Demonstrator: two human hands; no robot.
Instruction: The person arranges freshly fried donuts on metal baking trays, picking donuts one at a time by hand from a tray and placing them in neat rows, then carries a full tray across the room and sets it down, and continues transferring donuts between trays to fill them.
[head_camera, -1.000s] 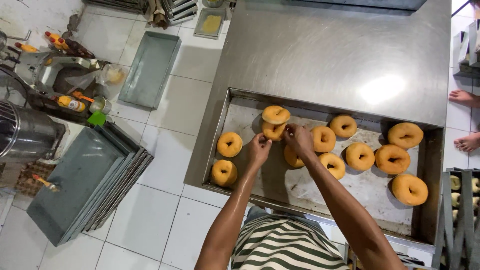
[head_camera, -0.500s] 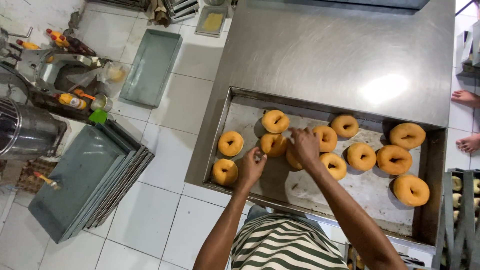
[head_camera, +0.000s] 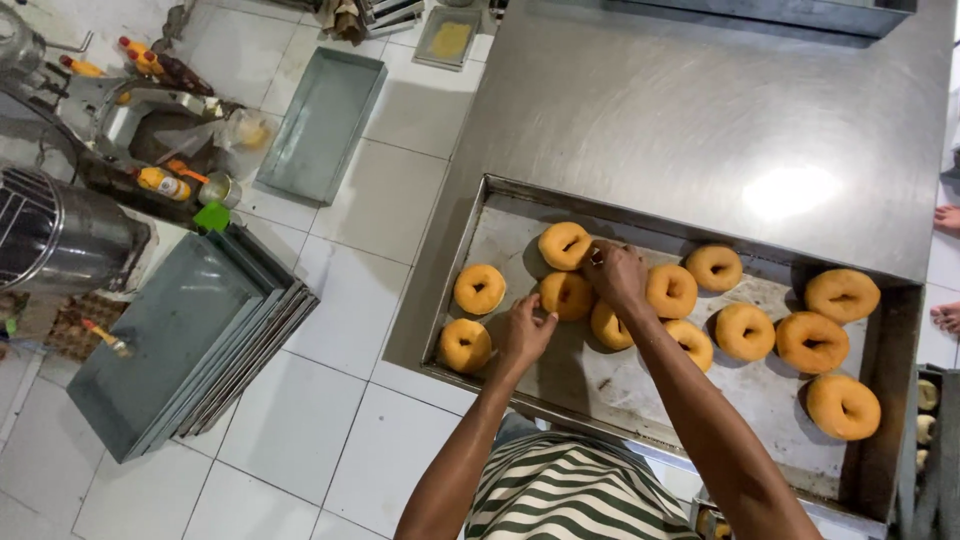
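Observation:
A metal baking tray (head_camera: 620, 390) lies on a steel table (head_camera: 700, 100) and holds several golden ring doughnuts. My left hand (head_camera: 524, 335) hovers low over the tray with its fingers spread. Its fingertips are close to a doughnut (head_camera: 567, 295) in the left group. My right hand (head_camera: 618, 275) is knuckles up over the middle of the tray, fingertips against the top doughnut (head_camera: 565, 245). It partly covers another doughnut (head_camera: 611, 327). Whether its fingers grip anything is hidden. More doughnuts (head_camera: 842, 296) lie towards the right end.
On the tiled floor to the left are a stack of grey trays (head_camera: 190, 340), a single tray (head_camera: 320, 120), sauce bottles (head_camera: 160, 183) and a metal drum (head_camera: 60, 235). Another person's bare feet (head_camera: 945, 318) show at the right edge.
The two doughnuts that were stacked at the upper left of the tray now lie apart, one below the other. My left hand has dropped back towards me, and my right hand has stayed above them.

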